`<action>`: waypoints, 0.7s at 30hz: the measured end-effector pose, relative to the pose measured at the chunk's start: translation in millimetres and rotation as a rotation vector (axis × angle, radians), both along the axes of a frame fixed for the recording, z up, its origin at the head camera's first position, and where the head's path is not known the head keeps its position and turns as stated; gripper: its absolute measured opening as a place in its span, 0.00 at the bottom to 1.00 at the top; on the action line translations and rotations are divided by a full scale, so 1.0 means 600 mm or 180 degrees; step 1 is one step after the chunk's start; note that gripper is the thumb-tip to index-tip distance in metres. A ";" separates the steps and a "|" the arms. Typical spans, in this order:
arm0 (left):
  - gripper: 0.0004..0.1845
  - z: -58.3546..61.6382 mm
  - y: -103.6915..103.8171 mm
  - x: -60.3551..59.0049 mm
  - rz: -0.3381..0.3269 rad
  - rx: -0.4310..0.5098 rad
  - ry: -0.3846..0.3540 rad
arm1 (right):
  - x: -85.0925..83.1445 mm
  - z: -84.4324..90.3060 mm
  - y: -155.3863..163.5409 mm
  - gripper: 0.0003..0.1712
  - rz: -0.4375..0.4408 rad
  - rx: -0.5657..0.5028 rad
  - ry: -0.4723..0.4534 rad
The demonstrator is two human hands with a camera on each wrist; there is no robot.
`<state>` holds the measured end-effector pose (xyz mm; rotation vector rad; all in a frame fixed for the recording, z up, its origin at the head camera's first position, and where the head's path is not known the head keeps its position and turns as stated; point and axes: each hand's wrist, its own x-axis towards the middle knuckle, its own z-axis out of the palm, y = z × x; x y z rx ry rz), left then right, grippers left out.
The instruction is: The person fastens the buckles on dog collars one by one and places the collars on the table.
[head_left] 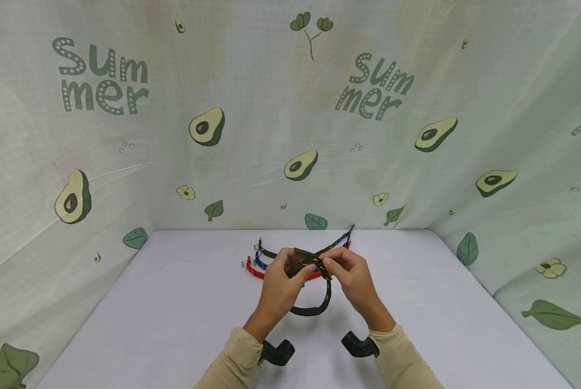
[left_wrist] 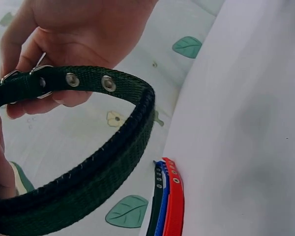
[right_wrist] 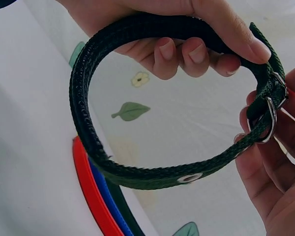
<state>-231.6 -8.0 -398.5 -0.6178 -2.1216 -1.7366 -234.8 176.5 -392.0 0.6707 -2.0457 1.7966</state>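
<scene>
You have the held strap [head_left: 310, 312] between the fingers of your left hand [head_left: 282, 283] and right hand [head_left: 357, 278], hanging in a loop below them. Beyond your fingers, three other straps [left_wrist: 175, 201] lie on the table [head_left: 174, 313], reaching out to both sides; the cloth [head_left: 251, 108] hangs behind them.

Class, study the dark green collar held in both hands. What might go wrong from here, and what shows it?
The held dark green collar might drop: the left hand and right hand hold it above the table.
The wrong hole might be used: two similar metal eyelets show beside its metal fittings.
Put down, it might be confused with the other dark green collar, near the blue collar and red collar.
</scene>
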 end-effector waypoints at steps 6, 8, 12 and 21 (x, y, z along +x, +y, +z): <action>0.16 0.001 -0.002 0.000 -0.0017 -0.0002 0.0045 | 0.000 -0.001 0.001 0.03 0.0147 -0.0097 0.0060; 0.16 0.001 -0.003 0.000 -0.0026 -0.0009 0.0076 | 0.000 -0.001 0.002 0.02 0.0221 -0.0118 0.0095; 0.19 0.004 -0.005 0.001 -0.0034 -0.0066 0.0146 | 0.003 0.003 0.006 0.06 0.0260 0.0072 0.0213; 0.19 0.011 -0.006 0.003 -0.0206 -0.0362 0.0180 | 0.013 0.016 0.002 0.13 0.0468 0.0153 0.0235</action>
